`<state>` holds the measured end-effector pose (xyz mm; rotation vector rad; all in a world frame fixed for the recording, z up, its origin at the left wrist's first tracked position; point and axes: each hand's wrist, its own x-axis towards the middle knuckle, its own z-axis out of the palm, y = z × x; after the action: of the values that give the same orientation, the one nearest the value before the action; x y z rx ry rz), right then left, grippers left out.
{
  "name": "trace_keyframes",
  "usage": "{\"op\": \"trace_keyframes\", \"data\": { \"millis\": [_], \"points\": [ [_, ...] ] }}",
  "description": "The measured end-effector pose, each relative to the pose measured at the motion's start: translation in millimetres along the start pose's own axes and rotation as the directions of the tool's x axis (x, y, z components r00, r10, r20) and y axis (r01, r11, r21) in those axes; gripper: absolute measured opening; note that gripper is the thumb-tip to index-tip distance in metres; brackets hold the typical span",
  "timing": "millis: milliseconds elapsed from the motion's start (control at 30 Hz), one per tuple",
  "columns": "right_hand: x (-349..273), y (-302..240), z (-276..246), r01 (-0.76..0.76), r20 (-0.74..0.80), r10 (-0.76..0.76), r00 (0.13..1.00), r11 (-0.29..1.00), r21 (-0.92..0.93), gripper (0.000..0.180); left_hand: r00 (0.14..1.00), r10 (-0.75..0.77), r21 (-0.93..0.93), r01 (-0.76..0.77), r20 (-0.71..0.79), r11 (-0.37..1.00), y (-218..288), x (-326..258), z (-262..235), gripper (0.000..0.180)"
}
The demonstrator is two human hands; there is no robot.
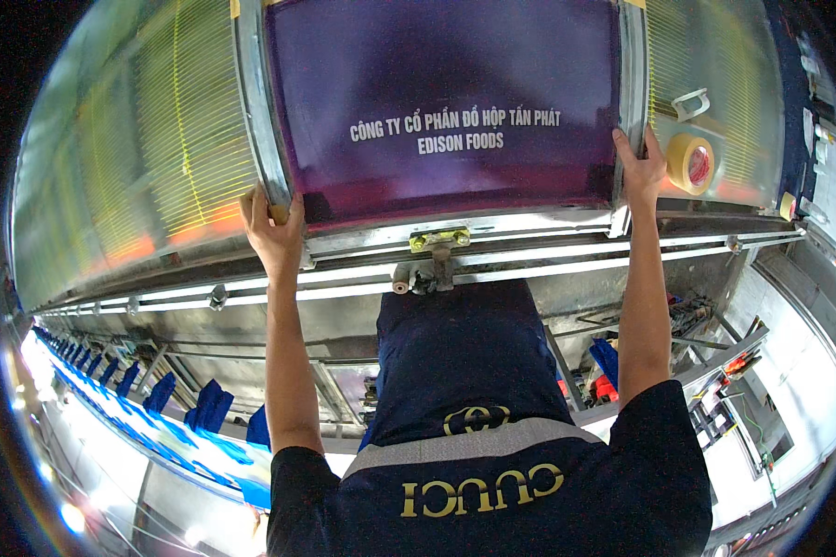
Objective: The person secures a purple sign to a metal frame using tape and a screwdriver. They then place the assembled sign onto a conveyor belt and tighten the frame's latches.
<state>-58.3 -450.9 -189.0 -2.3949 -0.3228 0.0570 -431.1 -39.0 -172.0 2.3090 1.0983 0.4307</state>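
A long metal printing tabletop [567, 243] runs across the view just ahead of both hands, its rails of dull, scuffed steel bending with the lens. Beyond the hands, to either side, lie flat panels with fine yellow mesh and an orange edge [172, 121], smooth and faintly glossy. The room around is a workshop: far to the left of the left hand a long row of blue sheets [158, 418] on a bright-lit line recedes into the distance, and below the right hand a shelf of cluttered tools [692, 320] sits under the rails.

Between the hands sits a screen-printing frame [441, 102], a rectangle of silvery metal bars around a taut, dark purple mesh with white lettering. The left hand [274, 227] grips the frame's near left corner, fingers wrapped over the bar and thumb beside it. The right hand [641, 167] clasps the near right corner, fingers curled behind the side bar, palm pressed against the metal. Both arms are stretched out straight.

Midway between the hands, just nearer than the frame, a brass-coloured clamp [438, 241] with a steel fitting sits on the rail. Just right of the right hand lies a roll of tan tape [690, 162], round and hollow, with a pale handle-shaped piece [690, 104] beyond it.
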Motion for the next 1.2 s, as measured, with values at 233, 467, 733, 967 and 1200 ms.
{"op": "trace_keyframes", "data": {
  "millis": [233,467,733,967,1200],
  "points": [
    [-5.3,-24.0,5.0,0.078,-0.022,-0.080,0.997,0.993,-0.089,0.050,0.993,0.035,0.178,-0.015,-0.109,0.984,-0.4,-1.9,7.5,0.066],
    [-6.3,-22.6,2.8,0.103,-0.041,-0.115,0.993,0.970,-0.222,0.053,0.907,0.297,-0.049,-0.296,0.300,0.954,110.3,-64.9,7.1,0.077],
    [-7.8,-22.2,-1.1,0.100,0.000,-0.100,0.995,0.994,-0.046,0.052,0.661,0.335,-0.005,-0.448,0.672,0.894,146.0,-110.6,41.8,0.106],
    [-3.7,-27.9,1.1,0.095,0.009,-0.096,0.995,0.991,0.093,0.050,0.663,0.294,-0.006,-0.400,0.689,0.916,139.1,-102.6,32.1,0.106],
    [-9.9,-6.9,-11.5,0.098,-0.010,-0.098,0.995,0.985,0.145,0.050,0.599,0.287,0.086,-0.516,0.748,0.852,148.6,-106.8,33.6,0.097]
  ]
}}
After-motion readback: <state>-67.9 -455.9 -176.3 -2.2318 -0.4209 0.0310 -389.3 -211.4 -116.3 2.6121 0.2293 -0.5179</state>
